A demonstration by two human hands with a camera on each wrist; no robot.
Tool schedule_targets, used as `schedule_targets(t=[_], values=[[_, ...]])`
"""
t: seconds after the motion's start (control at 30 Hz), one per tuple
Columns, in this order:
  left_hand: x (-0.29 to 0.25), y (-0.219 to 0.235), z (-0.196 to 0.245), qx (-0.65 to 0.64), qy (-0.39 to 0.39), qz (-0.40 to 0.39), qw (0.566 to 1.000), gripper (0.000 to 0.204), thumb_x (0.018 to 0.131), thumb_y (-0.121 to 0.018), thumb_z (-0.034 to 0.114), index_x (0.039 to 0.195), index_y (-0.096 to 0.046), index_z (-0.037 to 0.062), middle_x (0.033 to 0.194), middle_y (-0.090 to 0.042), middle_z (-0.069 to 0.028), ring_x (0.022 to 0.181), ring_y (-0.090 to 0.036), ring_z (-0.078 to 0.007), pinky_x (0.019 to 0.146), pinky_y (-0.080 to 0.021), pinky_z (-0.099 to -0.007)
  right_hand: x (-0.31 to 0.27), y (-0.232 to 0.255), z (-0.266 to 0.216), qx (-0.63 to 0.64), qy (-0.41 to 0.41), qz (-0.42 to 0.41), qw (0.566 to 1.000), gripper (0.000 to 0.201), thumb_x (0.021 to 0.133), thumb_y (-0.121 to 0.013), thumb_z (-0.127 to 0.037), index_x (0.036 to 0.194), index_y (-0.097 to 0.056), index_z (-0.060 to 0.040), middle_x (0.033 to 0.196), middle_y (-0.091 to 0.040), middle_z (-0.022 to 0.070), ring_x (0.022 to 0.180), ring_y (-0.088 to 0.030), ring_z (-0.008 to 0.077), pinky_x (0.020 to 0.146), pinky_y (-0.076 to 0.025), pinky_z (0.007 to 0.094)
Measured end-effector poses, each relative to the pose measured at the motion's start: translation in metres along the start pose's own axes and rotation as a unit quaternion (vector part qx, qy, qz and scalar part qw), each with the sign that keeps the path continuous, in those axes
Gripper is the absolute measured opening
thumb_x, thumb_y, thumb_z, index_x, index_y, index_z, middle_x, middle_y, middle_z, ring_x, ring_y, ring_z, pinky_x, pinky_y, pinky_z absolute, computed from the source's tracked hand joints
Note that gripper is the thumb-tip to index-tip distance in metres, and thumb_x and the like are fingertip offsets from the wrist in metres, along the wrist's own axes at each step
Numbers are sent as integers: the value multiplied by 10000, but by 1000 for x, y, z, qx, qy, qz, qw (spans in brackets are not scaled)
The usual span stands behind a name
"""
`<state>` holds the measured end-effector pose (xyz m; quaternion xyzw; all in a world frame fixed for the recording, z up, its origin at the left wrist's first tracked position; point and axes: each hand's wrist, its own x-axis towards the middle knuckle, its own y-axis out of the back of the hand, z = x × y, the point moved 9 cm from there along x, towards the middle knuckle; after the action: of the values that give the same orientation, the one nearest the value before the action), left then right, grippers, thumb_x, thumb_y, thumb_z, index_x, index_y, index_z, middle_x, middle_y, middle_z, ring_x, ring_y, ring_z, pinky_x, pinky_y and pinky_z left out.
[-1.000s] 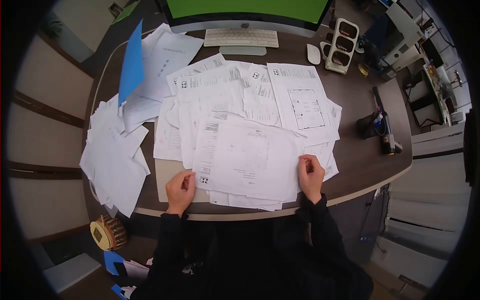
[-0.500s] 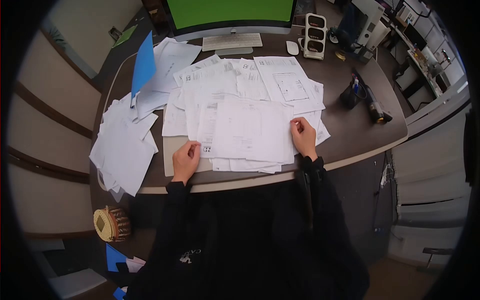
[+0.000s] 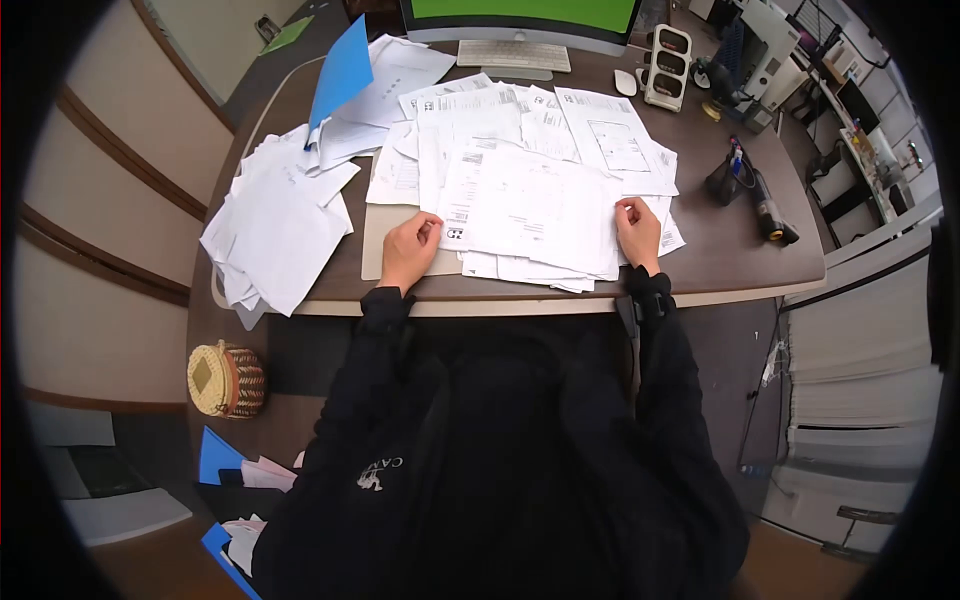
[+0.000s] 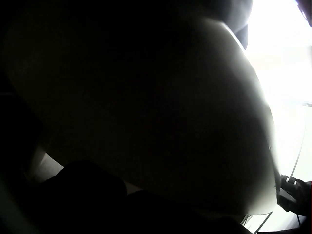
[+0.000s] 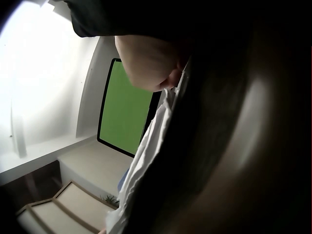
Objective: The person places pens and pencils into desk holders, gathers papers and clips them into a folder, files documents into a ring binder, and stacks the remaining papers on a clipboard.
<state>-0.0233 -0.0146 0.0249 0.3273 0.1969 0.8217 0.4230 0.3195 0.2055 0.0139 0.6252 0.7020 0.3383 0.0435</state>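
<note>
A large printed sheet (image 3: 545,215) lies on top of overlapping papers at the desk's front. At its lower left edge, the left hand (image 3: 410,250) pinches the paper with curled fingers. The right hand (image 3: 640,235) pinches the right edge between thumb and fingers. In the right wrist view the fingers of that hand (image 5: 151,63) meet the edge of white, slightly wavy paper (image 5: 146,156). The left wrist view is mostly dark and its fingers cannot be made out. More printed sheets (image 3: 470,110) spread behind, one with a floor-plan-like drawing (image 3: 615,145).
Loose papers (image 3: 275,220) and an upright blue folder (image 3: 342,75) stand left. At the back are a keyboard (image 3: 513,56), monitor (image 3: 520,12), mouse (image 3: 625,82) and white three-slot holder (image 3: 667,68). A pen cup (image 3: 722,182) and a black handheld device (image 3: 768,208) stand right. A basket (image 3: 228,380) is below left.
The head view has shifted, so the desk sits higher in the picture. Both hands keep to the same edges of the top sheet, which shows no clear movement against the pile.
</note>
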Motion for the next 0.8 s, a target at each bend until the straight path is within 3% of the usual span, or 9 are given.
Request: schedule_targets(t=[0.07, 0.3, 0.63, 0.77, 0.8], values=[[1, 2, 3, 1, 2, 10, 1000, 83, 843, -627, 127, 879, -664, 62, 599, -573, -71, 527, -556, -189, 518, -434, -308, -1, 1, -3, 15, -13, -3, 1000, 94, 841, -612, -129, 883, -650, -53, 578, -543, 36, 532, -505, 122, 540, -403, 271], [2, 0, 4, 8, 16, -2, 1000, 65, 839, -632, 93, 885, -664, 59, 598, -556, -69, 506, -525, -177, 494, -409, -295, -2, 2, -5, 32, -41, -9, 999, 75, 847, -611, -98, 889, -642, -45, 568, -509, 16, 519, -468, 88, 513, -378, 248], [3, -3, -2, 14, 65, -23, 998, 66, 824, -639, 51, 886, -664, 51, 600, -547, -51, 481, -484, -129, 472, -379, -266, -3, 3, -8, 46, -73, -12, 996, 57, 857, -617, -79, 894, -639, -40, 563, -495, 11, 498, -441, 72, 485, -363, 237], [1, 8, 0, -44, 59, -5, 997, 52, 843, -632, 38, 890, -649, 25, 602, -558, -26, 494, -477, -71, 462, -364, -232, -2, 4, -11, 41, -83, -16, 996, 54, 849, -622, -71, 892, -642, -44, 567, -508, 15, 492, -453, 75, 479, -371, 241], [-9, 18, -13, -104, 136, 9, 985, 54, 848, -626, 36, 897, -638, 17, 611, -563, -20, 496, -484, -67, 459, -369, -226, -3, 3, -11, 39, -80, -14, 996, 55, 847, -622, -70, 892, -642, -45, 568, -513, 18, 490, -458, 80, 481, -375, 240]])
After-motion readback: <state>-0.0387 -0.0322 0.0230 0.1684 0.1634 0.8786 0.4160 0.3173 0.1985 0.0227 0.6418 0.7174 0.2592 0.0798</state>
